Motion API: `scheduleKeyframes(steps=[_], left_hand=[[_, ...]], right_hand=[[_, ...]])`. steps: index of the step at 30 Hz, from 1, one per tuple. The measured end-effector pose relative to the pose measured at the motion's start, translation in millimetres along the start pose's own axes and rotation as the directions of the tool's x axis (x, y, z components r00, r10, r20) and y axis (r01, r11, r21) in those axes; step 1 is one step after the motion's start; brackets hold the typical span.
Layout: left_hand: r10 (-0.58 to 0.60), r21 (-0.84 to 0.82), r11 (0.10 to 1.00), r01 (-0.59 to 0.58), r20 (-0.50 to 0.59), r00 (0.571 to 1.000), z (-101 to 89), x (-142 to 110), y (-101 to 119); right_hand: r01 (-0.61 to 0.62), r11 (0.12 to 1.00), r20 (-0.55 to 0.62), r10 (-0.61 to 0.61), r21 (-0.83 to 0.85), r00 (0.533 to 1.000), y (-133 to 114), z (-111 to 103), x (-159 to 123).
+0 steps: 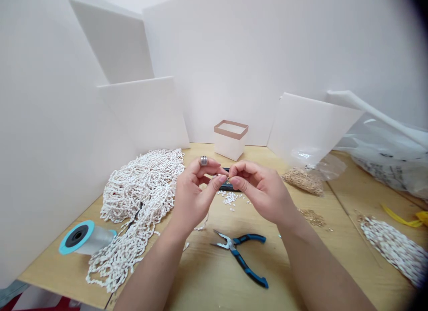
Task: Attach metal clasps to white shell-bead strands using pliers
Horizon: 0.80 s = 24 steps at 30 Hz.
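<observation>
My left hand (pixel 194 192), with a ring on one finger, is closed in a pinch on a thin strand of white beads (pixel 203 222), part of which hangs below it. Fingertip to fingertip with it, my right hand (pixel 269 192) pinches something tiny with a golden tint, too small to name. Both hands are held above the table. Under the fingertips lies a dark tray (pixel 227 186), partly hidden, with loose white beads (pixel 230 197) in front of it. Nearer to me, pliers (pixel 234 246) with blue and black handles lie with their jaws apart.
Left are a heap of white bead strands (pixel 140 190) and a spool of clear line (pixel 88 238). A small box (pixel 230 140) stands behind. Right are a bag of golden pieces (pixel 306 179), loose golden pieces (pixel 312 217) and a bundle of bead strands (pixel 394 248). White panels (pixel 234 56) enclose the table.
</observation>
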<state>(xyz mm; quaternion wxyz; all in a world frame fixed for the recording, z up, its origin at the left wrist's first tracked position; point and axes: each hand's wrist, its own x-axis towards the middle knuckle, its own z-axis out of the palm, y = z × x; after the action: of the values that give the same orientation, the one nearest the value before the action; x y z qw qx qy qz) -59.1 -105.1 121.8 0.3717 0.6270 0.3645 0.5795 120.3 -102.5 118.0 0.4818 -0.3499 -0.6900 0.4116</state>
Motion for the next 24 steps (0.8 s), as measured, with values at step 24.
scheduleKeyframes(steps=[24], left_hand=[[0.292,0.469,0.831,-0.297,0.086,0.953,-1.8,-12.6,7.9]], right_hand=[[-0.122,0.992,0.073,0.12,0.026,0.99,-6.2,-8.1,3.1]])
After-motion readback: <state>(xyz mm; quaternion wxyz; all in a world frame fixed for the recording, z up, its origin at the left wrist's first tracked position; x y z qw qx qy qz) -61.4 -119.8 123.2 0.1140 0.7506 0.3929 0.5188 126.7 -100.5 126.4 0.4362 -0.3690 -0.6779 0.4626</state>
